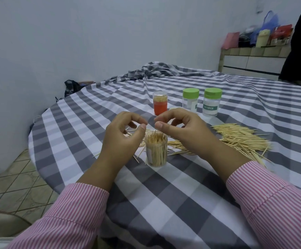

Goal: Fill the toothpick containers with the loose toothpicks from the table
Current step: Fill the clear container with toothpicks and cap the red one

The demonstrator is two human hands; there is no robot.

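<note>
A clear open toothpick container (156, 151), packed with upright toothpicks, stands on the checked tablecloth in front of me. My left hand (123, 135) and my right hand (180, 128) hover just above its mouth, one on each side. On both hands the fingers arch loosely, and each thumb tip sits close to its forefinger tip. I see no toothpick between them. A big heap of loose toothpicks (243, 139) lies to the right, and more loose toothpicks (178, 146) are scattered behind and around the container.
Behind my hands stand an orange container (160, 103) holding toothpicks and two clear jars with green lids (190, 101) (212, 102). A person in dark clothing (300, 51) is at the far right. The round table's edge (36, 133) drops off to the left over a tiled floor.
</note>
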